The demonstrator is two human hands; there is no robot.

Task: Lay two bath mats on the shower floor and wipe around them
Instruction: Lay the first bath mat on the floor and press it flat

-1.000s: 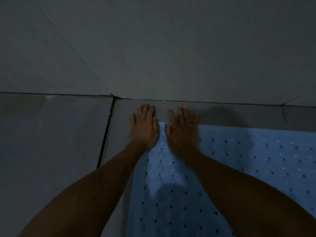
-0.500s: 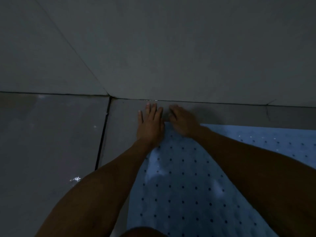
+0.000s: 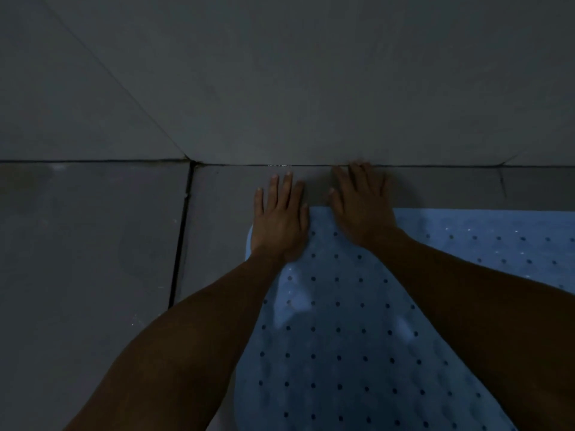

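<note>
A light blue bath mat (image 3: 336,321) with rows of small dark holes lies flat on the grey tiled shower floor (image 3: 93,259), spreading from the bottom middle to the right edge. My left hand (image 3: 278,220) lies flat with straight fingers on the mat's far left corner, fingertips on the bare tile. My right hand (image 3: 362,206) presses flat on the mat's far edge beside it, its fingertips reaching the joint where floor meets wall. Only one mat is in view.
A grey tiled wall (image 3: 311,88) rises directly beyond the hands. A dark grout line (image 3: 180,244) runs across the floor left of the mat. Small wet glints show along the wall joint (image 3: 278,165). The scene is dim.
My right hand has shifted right and spread flat again on the mat's far edge, after bunching close to the left hand half a second ago. The left hand stays on the corner.
</note>
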